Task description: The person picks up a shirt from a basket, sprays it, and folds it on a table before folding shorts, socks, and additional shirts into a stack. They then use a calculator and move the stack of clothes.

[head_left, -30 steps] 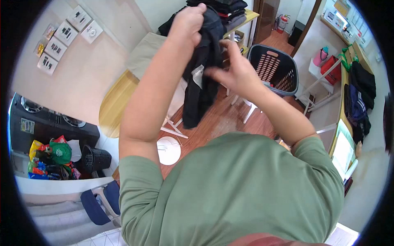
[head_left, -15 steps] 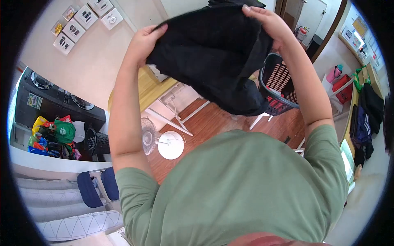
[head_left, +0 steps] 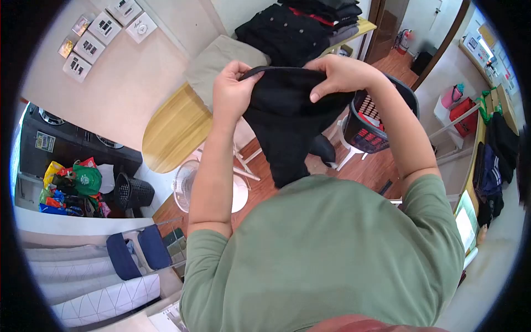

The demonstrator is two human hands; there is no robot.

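A black garment [head_left: 293, 110] hangs between my two hands above the floor, narrowing toward its lower end; its exact kind is hard to tell. My left hand [head_left: 235, 91] pinches its upper left corner between thumb and fingers. At the upper right, my right hand [head_left: 343, 77] holds the edge, with the thumb in front and the fingers partly hidden by cloth. Behind the garment, a beige folded cloth [head_left: 213, 66] and a dark buttoned garment [head_left: 282, 33] lie on the wooden table [head_left: 174, 133].
A dark laundry basket [head_left: 368, 135] with clothes inside stands on a white stool [head_left: 351, 152] at right. A stack of folded dark clothes [head_left: 345, 14] is at the table's far end. A white fan [head_left: 185, 185] stands on the floor. Clothes [head_left: 489, 171] hang along the right side.
Both hands have come lower and closer together with the black garment, which was spread wide and now hangs narrower. The beige cloth and dark buttoned garment behind it have come into view.
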